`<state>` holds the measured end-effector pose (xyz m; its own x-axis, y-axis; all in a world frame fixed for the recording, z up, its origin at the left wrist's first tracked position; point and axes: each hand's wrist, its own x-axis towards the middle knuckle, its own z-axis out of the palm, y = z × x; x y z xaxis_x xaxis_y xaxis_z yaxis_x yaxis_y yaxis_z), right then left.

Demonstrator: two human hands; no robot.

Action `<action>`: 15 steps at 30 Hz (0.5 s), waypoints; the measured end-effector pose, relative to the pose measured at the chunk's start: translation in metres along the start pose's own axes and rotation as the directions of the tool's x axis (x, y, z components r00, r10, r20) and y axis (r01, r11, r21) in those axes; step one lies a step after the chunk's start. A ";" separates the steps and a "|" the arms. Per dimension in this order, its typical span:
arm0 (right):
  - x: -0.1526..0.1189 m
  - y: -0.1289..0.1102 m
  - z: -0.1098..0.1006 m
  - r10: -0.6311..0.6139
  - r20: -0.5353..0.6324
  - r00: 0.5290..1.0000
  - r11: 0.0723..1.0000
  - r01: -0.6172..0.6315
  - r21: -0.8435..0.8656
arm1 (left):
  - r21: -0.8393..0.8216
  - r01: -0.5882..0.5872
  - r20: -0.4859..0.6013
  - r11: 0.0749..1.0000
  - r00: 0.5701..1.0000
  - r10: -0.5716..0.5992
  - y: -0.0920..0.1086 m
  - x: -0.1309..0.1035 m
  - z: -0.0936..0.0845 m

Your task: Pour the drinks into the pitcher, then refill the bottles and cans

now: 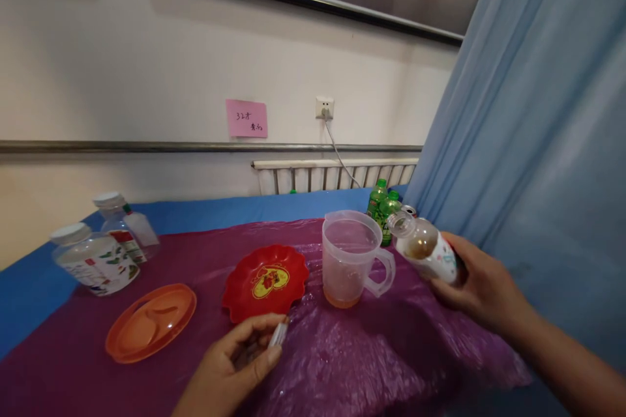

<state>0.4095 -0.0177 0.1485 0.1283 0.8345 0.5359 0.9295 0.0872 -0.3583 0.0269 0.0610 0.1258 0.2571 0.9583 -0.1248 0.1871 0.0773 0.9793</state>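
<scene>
My right hand (476, 283) grips a clear plastic bottle (423, 247) with a white, red and green label. The bottle is uncapped and tilted, its mouth pointing up and left, with brownish liquid inside. Just left of it stands a translucent measuring jug (346, 264), its handle turned right and a little orange liquid at the bottom. My left hand (244, 358) pinches a small white bottle cap (278, 333) between thumb and forefinger. That hand is in front of a red scalloped plate (288, 290) bearing a yellow heart design.
An orange divided plate (180, 309) lies at left, near two large white-lidded jars, one (100, 267) in front of the other (130, 228). Behind the jug are green bottles (377, 195) and a can top (409, 210). A blue curtain (528, 143) hangs at right; purple plastic sheeting (332, 365) covers the table.
</scene>
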 end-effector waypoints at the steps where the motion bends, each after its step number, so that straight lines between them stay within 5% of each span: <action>1: 0.011 0.006 -0.002 -0.005 0.030 1.000 0.999 0.006 -0.040 | -0.010 0.026 -0.008 1.000 1.000 -0.027 -0.008 -0.001 -0.003; 8: 0.067 0.022 -0.011 -0.145 0.186 0.972 0.926 0.200 -0.321 | -0.060 0.094 -0.053 0.994 0.994 -0.097 -0.040 -0.003 -0.019; 15: 0.090 0.016 -0.015 -0.328 0.267 0.906 0.813 0.415 -0.409 | -0.038 0.090 0.005 0.995 0.996 -0.090 -0.062 0.000 -0.022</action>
<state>0.4414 0.0507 0.2024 -0.2810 0.8727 0.3993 0.9501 0.1943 0.2441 -0.0057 0.0621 0.0683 0.2443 0.9460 -0.2132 0.1732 0.1737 0.9694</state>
